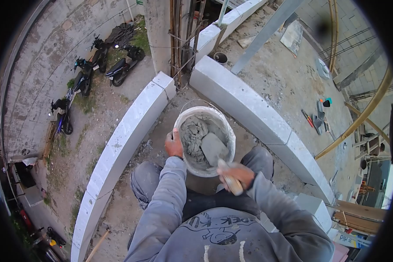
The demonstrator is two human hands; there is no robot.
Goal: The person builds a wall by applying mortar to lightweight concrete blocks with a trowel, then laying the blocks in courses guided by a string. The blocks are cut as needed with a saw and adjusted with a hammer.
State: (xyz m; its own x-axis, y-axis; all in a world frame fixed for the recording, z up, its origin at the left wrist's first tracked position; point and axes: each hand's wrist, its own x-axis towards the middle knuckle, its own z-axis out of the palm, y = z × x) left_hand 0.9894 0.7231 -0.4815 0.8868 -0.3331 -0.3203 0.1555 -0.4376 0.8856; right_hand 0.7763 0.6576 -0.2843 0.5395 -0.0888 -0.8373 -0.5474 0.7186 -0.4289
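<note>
Between my knees stands a white bucket (232,139) partly filled with wet grey mortar (193,135). My left hand (174,144) is closed on the bucket's left rim. In my right hand (239,175), somewhat blurred, is the wooden handle of a trowel (215,148). The trowel's blade lies inside the bucket against the mortar and is coated with it. A thin wire handle arches over the bucket's far rim.
Low walls of pale blocks run along my left (118,139) and right (249,102), meeting near a concrete column (158,35) with rusty rebar. Several motorbikes (84,81) are parked below at left. Hand tools (318,118) lie on the floor beyond the right wall.
</note>
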